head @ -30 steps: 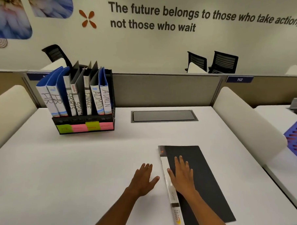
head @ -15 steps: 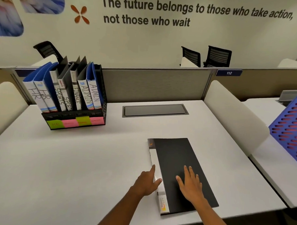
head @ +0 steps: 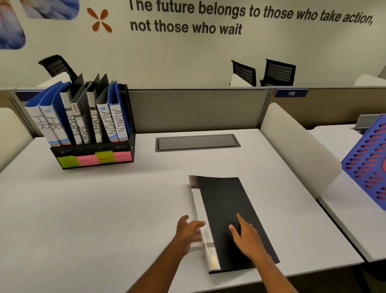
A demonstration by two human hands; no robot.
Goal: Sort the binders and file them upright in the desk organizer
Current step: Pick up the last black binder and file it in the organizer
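Binder spines: HR, SPORTS, FINANCE, ADMIN. Partition plate: 112.

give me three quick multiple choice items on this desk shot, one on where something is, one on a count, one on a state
1. Where does the desk organizer stand on the desk?
A. far left
B. near right corner
C. on the black binder

2. How many spines in it read HR?
A. none
B. two
C. four

3. How is the black binder lying?
A. upright in the organizer
B. flat on the desk
C. open, pages showing

Key:
1 A, it stands at the far left by the partition.
2 B, two blue spines at its left end read HR.
3 B, it lies closed and flat, right hand on the cover, left hand at the spine.
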